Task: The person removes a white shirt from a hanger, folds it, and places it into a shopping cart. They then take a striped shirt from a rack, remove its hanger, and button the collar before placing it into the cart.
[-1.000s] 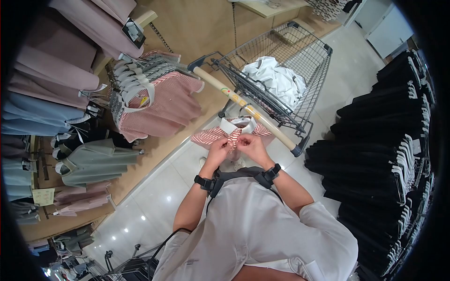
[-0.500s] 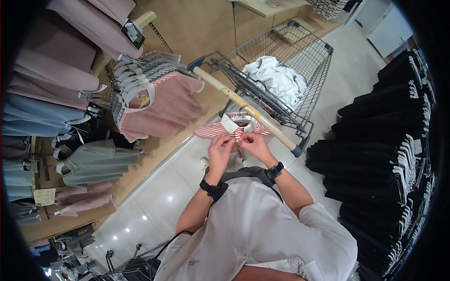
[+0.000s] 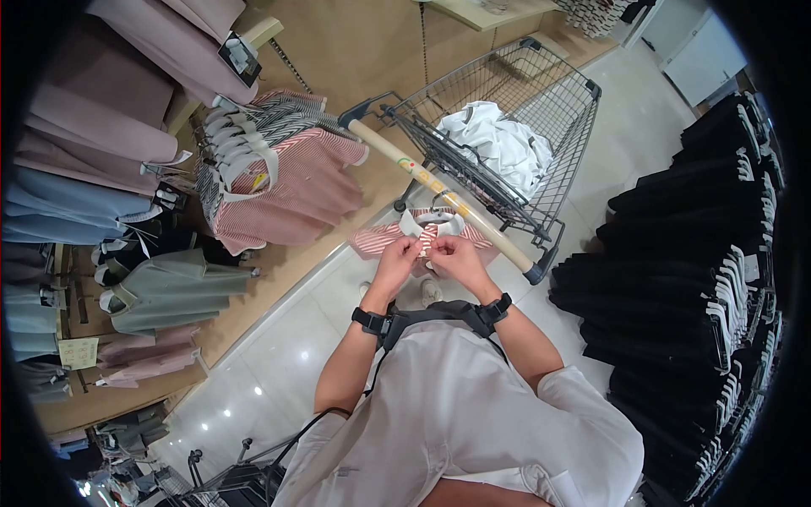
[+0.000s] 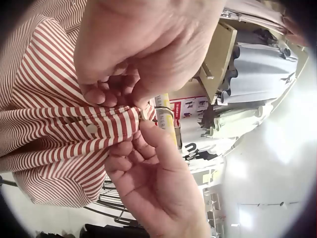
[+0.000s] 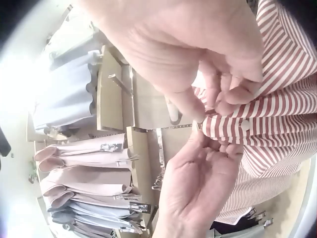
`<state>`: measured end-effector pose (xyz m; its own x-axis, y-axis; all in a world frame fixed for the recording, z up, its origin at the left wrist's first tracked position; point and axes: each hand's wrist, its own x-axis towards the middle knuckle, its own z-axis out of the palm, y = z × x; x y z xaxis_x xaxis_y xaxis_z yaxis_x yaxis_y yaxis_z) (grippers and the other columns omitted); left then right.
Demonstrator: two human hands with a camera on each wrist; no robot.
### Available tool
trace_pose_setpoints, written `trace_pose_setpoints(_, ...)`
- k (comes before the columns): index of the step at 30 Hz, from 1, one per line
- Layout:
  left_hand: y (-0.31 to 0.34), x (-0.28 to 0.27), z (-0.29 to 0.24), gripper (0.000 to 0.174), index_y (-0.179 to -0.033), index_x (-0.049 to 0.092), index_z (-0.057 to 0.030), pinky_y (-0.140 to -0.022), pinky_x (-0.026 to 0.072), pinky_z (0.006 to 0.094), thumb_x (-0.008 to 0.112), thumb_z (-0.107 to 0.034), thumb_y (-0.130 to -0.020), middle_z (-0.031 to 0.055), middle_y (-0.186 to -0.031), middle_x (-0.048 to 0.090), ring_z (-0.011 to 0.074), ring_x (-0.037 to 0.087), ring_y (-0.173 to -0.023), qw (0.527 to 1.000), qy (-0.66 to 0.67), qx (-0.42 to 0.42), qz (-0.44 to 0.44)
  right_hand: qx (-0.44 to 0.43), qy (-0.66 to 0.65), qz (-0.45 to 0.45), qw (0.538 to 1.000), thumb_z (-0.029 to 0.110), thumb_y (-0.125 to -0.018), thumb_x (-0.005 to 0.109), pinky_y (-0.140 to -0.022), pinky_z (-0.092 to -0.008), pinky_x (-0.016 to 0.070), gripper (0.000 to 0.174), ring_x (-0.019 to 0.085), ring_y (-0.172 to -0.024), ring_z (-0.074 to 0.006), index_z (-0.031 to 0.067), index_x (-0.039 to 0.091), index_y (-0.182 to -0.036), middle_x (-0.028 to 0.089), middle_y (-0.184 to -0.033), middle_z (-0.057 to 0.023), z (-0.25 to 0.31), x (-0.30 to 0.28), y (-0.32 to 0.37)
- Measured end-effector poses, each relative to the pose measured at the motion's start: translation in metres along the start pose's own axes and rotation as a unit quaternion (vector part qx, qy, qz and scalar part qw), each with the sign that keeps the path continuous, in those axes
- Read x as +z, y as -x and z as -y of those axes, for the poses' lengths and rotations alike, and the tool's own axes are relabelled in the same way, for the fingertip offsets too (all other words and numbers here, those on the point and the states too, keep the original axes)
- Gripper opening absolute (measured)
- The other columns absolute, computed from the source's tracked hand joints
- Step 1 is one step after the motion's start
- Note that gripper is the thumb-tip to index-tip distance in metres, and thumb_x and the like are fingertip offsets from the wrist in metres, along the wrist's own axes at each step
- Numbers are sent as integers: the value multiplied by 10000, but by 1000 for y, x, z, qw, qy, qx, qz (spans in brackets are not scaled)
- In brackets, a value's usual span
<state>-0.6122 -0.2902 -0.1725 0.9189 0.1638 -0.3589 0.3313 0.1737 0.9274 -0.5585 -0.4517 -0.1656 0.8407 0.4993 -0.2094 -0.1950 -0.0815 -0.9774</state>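
Note:
A red-and-white striped shirt (image 3: 376, 239) with a white collar (image 3: 410, 223) hangs below the cart handle in the head view. My left hand (image 3: 394, 266) and right hand (image 3: 460, 260) meet at its front, just under the collar. In the left wrist view, left fingers (image 4: 101, 94) grip the placket edge from one side, while my right hand (image 4: 163, 183) pinches it from the other. A white button (image 4: 91, 129) shows farther along the placket. The right wrist view has my right hand (image 5: 193, 44) above and my left hand (image 5: 198, 188) below, both pinching the striped cloth.
A shopping cart (image 3: 566, 160) with white cloth (image 3: 494, 144) inside stands ahead, its handle (image 3: 389, 150) just beyond the shirt. Racks of pink (image 3: 296, 190), green and blue garments line the left; black garments (image 3: 659, 253) hang at the right.
Compared with half a second ago, my left hand has come closer to the collar and its fingers are more gathered. The shirt's collar and front have shifted slightly between the hands.

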Motion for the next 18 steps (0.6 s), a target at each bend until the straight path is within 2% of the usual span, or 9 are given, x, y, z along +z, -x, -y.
trace_pose_setpoints(3, 3, 1, 1, 168, -923, 629, -24, -621, 416, 225, 564, -167, -983, -21, -801, 572, 50, 512, -725, 1000, -7, -12, 6, 108, -72, 6, 992, 120, -871, 686, -603, -205, 451, 127, 538, -686, -36, -3, 671, -899, 639, -802, 20, 5, -4, 4)
trace_pose_setpoints(5, 1, 0, 7, 156, -911, 615, -3, -640, 445, 266, 575, -144, -966, 25, -810, 584, 99, 544, -729, 997, -69, -15, -15, 75, 113, -16, 991, 145, -844, 730, -605, -248, 476, 164, 587, -664, -97, -2, 675, -892, 661, -792, -30, 5, -6, 5)
trace_pose_setpoints(6, 2, 1, 10, 156, -911, 615, -3, -640, 445, 266, 575, -144, -966, 25, -810, 584, 99, 544, -729, 997, -69, -13, -15, 73, 113, -16, 991, 145, -844, 730, -605, -248, 476, 164, 587, -664, -97, -2, 675, -892, 661, -792, -30, 6, -6, 6)
trace_pose_setpoints(8, 7, 4, 15, 139, -920, 596, 24, -656, 460, 315, 589, -114, -941, 101, -825, 592, 186, 560, -706, 940, -278, 196, -40, -128, 308, -121, 935, 168, -805, 730, -595, -361, 512, 155, 634, -636, -277, 31, 693, -868, 634, -742, -83, 15, -2, 14)
trace_pose_setpoints(9, 9, 4, 17, 121, -932, 583, 35, -692, 466, 361, 600, -83, -913, 162, -864, 584, 283, 567, -744, 941, -286, 181, -30, -124, 343, -120, 923, 155, -793, 723, -629, -401, 517, 139, 630, -712, -343, 60, 689, -888, 626, -802, -89, 21, -2, 19)
trace_pose_setpoints(12, 12, 5, 23, 105, -920, 588, 26, -728, 464, 377, 602, -76, -902, 164, -868, 579, 315, 571, -802, 912, -352, 210, -34, -231, 372, -183, 880, 129, -808, 698, -650, -398, 516, 119, 637, -766, -307, 49, 671, -892, 637, -896, -84, 30, 1, 17)
trace_pose_setpoints(14, 15, 6, 23, 95, -913, 591, 20, -758, 460, 390, 604, -72, -893, 167, -881, 575, 335, 567, -849, 913, -348, 212, -35, -217, 357, -146, 897, 102, -777, 698, -698, -387, 515, 143, 628, -832, -295, 52, 660, -905, 631, -934, -95, 33, -2, 17)
trace_pose_setpoints(16, 15, 8, 24, 99, -911, 592, 20, -755, 459, 393, 608, -76, -893, 163, -879, 575, 330, 566, -839, 913, -340, 224, -35, -293, 406, -41, 865, 99, -743, 695, -740, -386, 510, 179, 615, -834, -295, 44, 660, -910, 630, -895, -111, 22, -13, 12)
trace_pose_setpoints(18, 13, 8, 27, 99, -911, 593, 19, -755, 459, 394, 611, -77, -891, 161, -877, 575, 329, 566, -842, 913, -344, 215, -41, -292, 402, -29, 867, 97, -740, 682, -749, -389, 507, 167, 610, -837, -297, 35, 651, -892, 630, -877, -114, 14, -19, 8)
